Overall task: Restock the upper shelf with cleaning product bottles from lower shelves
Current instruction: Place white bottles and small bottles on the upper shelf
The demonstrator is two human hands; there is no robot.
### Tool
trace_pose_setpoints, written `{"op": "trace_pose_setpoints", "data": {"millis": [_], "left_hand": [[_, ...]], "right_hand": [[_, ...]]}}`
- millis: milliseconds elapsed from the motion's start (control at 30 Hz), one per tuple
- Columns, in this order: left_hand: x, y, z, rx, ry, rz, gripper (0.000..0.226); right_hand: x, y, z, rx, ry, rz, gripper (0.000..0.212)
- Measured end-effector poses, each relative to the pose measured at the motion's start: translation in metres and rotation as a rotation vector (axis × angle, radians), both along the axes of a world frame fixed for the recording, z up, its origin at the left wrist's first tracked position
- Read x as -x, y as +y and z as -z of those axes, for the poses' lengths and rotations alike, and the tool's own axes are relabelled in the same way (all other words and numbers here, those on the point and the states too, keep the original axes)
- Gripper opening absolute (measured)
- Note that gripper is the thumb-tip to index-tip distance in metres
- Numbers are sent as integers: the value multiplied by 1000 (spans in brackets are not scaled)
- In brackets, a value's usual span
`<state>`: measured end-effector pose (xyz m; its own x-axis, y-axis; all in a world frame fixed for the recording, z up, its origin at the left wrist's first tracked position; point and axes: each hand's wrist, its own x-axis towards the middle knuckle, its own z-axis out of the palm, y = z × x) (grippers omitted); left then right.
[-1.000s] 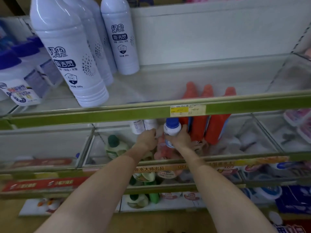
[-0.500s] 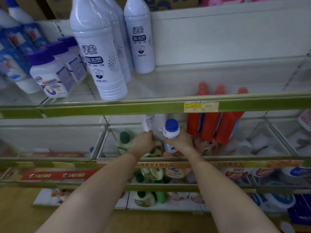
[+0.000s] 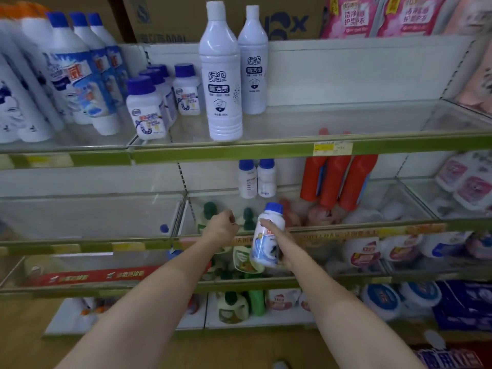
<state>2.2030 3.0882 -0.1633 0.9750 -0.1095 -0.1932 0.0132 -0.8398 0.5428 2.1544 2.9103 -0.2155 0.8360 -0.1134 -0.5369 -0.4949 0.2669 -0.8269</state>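
— Where does the view sit?
— On my head, the only one, wide-angle, facing forward and slightly down at the shelving, close enough that both my forearms reach in from the bottom edge.
— What does it take in?
— The upper shelf (image 3: 292, 150) runs across the upper middle, the lower tiers fall below, floor at the bottom; the edges bow from the lens
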Motion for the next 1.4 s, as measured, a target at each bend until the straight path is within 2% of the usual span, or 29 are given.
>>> {"op": "trace_pose_setpoints", "data": {"millis": [67, 133, 200, 267, 333, 433, 500, 600, 700, 800, 1033, 1133, 1233, 1400], "left_hand": [[16, 10, 4, 104, 55, -27, 10], [32, 15, 10, 221, 111, -48, 10], [51, 17, 19, 312, 150, -43, 13], [74, 17, 29, 435, 201, -54, 29], [99, 17, 39, 505, 253, -50, 50], [136, 21, 49, 655, 461, 94, 74], [158, 25, 46, 698, 577, 197, 74], [170, 29, 50, 755, 601, 259, 64], [169, 31, 46, 862, 600, 216, 58], [166, 37, 37, 874, 581, 177, 56], [161, 49, 19, 907, 683, 158, 60], [163, 52, 11, 881, 645, 189, 49], [166, 53, 8, 772, 485, 173, 43], [164, 48, 18, 591, 187, 21, 77]], "right_hand": [[25, 9, 3, -103, 19, 33, 67], [45, 19, 9, -115, 21, 78, 80], [65, 29, 9, -115, 1, 156, 82], [82, 37, 9, -144, -9, 213, 82], [96, 42, 7, -203, -31, 246, 72], [111, 46, 1, -268, -53, 265, 61], [118, 50, -9, -257, -48, 252, 55], [120, 56, -19, -187, -72, 199, 50], [117, 59, -31, -45, -104, 81, 47], [114, 62, -46, 76, -94, -29, 41], [108, 78, -66, 194, -170, 1, 43], [110, 74, -72, 172, -175, 29, 48], [110, 77, -77, 189, -174, 32, 52], [112, 79, -84, 145, -147, 32, 42]]}}
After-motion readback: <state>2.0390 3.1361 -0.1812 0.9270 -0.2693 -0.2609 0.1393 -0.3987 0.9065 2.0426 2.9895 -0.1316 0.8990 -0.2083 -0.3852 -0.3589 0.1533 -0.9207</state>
